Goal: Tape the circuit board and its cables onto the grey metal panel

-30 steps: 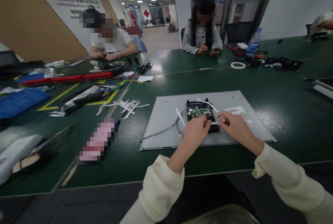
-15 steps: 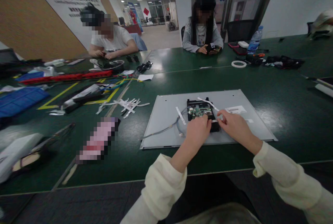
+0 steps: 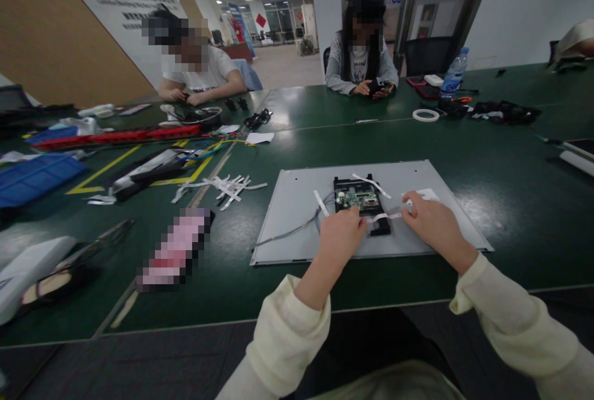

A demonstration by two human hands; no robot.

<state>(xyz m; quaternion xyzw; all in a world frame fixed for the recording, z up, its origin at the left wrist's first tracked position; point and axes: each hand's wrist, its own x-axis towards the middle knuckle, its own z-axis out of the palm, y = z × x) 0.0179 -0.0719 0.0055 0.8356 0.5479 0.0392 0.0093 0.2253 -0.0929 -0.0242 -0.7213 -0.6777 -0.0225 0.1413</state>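
A grey metal panel (image 3: 297, 202) lies flat on the green table in front of me. At its middle sits a black module with a green circuit board (image 3: 356, 198). A white tape strip (image 3: 384, 217) stretches across the module's near edge between my two hands. My left hand (image 3: 341, 233) is closed in a pinch on the strip's left end. My right hand (image 3: 429, 221) pinches the strip's right end, beside a white label on the panel. Another tape strip (image 3: 321, 202) and a thin cable (image 3: 288, 234) lie on the panel's left half.
Loose white tape strips (image 3: 223, 188) lie left of the panel. A pink blurred object (image 3: 174, 250) sits near left. Tools, a red bar (image 3: 120, 137) and blue trays fill the far left. Two people sit across the table. A tape roll (image 3: 426, 115) and water bottle (image 3: 453, 72) stand far right.
My hands have moved apart, left hand leftward and right hand rightward, and the white tape strip is now stretched between them over the module's near edge.
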